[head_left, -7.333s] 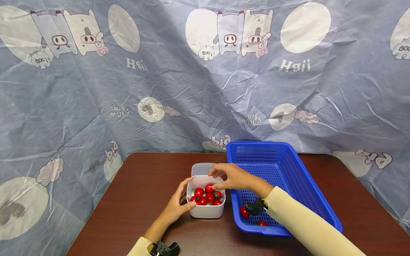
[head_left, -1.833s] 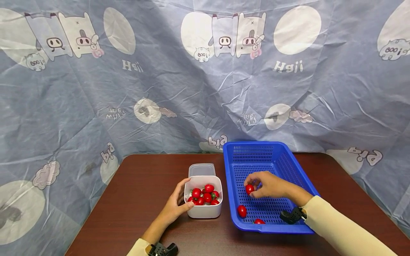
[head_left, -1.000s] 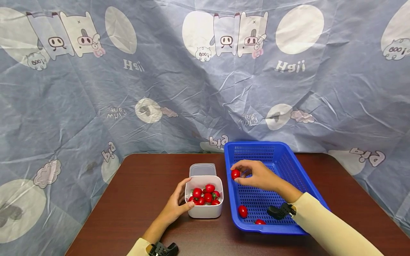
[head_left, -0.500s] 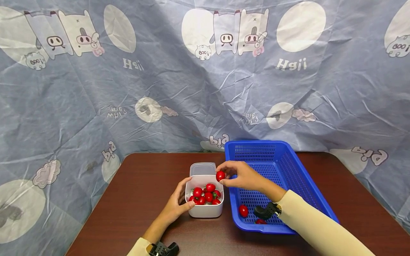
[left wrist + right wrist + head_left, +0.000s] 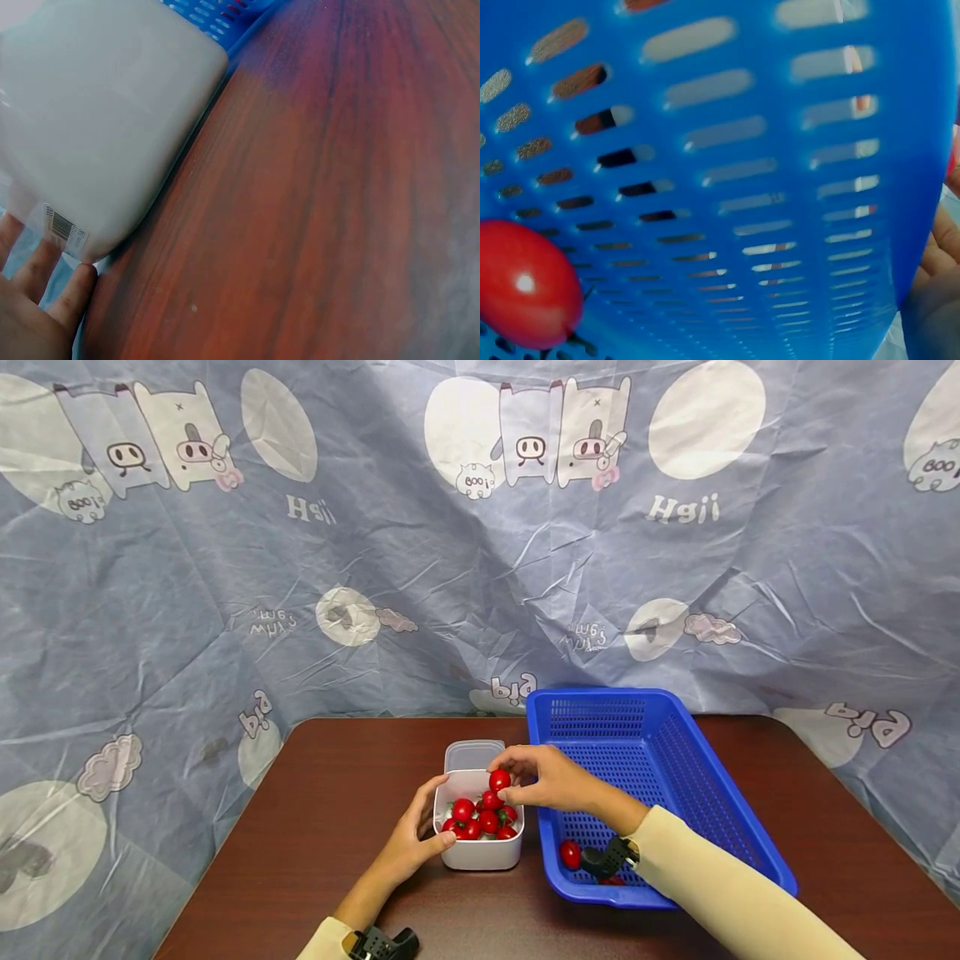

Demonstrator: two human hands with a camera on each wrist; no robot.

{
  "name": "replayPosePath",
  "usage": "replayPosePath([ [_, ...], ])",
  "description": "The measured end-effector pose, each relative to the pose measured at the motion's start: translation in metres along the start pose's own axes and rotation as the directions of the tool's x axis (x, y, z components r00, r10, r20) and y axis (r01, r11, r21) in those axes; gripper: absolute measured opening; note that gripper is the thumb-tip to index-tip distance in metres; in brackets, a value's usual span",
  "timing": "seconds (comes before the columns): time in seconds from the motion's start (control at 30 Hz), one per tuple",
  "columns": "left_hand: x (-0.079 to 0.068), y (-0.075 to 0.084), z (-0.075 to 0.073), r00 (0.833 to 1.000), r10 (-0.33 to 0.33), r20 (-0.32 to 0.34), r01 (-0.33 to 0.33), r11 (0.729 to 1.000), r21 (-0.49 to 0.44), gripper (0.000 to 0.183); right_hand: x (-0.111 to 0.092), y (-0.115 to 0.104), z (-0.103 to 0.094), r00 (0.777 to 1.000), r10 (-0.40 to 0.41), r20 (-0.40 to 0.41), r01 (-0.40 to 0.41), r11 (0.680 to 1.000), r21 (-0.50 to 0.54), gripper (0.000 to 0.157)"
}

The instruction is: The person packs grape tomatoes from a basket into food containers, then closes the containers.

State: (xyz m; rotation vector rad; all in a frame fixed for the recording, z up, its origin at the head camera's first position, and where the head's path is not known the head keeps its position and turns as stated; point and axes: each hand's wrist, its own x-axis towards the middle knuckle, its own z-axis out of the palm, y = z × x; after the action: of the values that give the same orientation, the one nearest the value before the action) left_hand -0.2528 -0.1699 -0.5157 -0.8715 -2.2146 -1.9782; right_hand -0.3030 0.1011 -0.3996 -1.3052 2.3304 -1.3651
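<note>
A small white plastic container (image 5: pixel 482 857) with several red cherry tomatoes (image 5: pixel 462 811) in it stands on the table. My left hand (image 5: pixel 408 842) holds its left side, thumb at the front rim and fingers towards the back. The left wrist view has the container's wall (image 5: pixel 112 97) with fingertips at a barcode label. Over the container's right back part, my right hand (image 5: pixel 551 779) pinches a cherry tomato (image 5: pixel 499 779) between thumb and fingers, just above the others. In the right wrist view the basket wall hides most of that hand.
A blue perforated basket (image 5: pixel 723 797) stands right of the container. At its near end lie a cherry tomato (image 5: pixel 570 854) and another (image 5: pixel 611 880) partly hidden by the wrist camera. A translucent lid (image 5: pixel 474 755) lies behind the container on the brown table (image 5: pixel 337 777). A patterned cloth (image 5: pixel 405 552) hangs behind.
My right hand has carried one tomato from the basket leftward over the basket's edge to above the container. My left hand has stayed on the container.
</note>
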Motion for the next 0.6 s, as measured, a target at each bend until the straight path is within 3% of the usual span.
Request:
replayPosePath([
  [0.6,-0.0003,0.004,0.0003,1.0,-0.009,-0.006,0.009,1.0,-0.001,0.079,-0.0008,-0.0021,0.0028,0.998,0.035,0.048,-0.034,0.999,-0.018,0.028],
])
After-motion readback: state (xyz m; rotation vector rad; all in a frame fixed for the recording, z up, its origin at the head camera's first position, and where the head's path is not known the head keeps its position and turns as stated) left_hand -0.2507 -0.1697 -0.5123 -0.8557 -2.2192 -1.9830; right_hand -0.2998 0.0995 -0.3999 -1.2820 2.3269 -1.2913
